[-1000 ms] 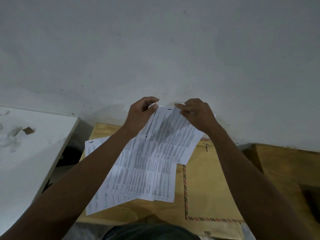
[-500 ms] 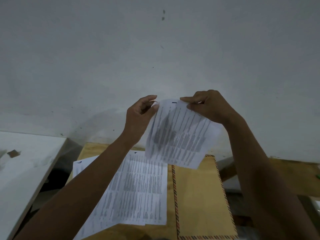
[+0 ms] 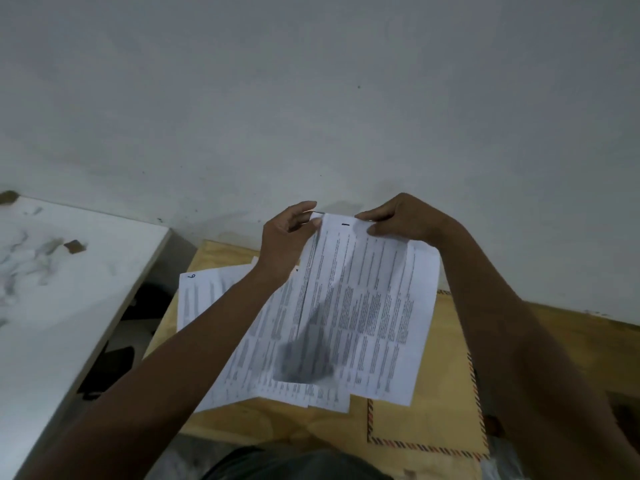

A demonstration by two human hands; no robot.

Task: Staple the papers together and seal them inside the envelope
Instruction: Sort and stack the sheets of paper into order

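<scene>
A printed sheet (image 3: 367,306) marked "1" at its top hangs in the air above the table. My left hand (image 3: 287,237) pinches its top left corner and my right hand (image 3: 405,220) pinches its top edge. Under it, more printed papers (image 3: 214,296) lie spread on the wooden table, one marked "6". A brown envelope (image 3: 429,424) with a red and blue striped border lies flat on the table at the right, partly covered by the sheets. No stapler is in sight.
The wooden table (image 3: 225,254) stands against a plain white wall (image 3: 311,98). A white surface (image 3: 52,289) with scuffs and a small brown scrap (image 3: 74,245) sits to the left across a dark gap. Dark clothing shows at the bottom edge.
Both hands have lowered the held sheet from up near the wall back down toward the papers on the table. The view has tilted downward.
</scene>
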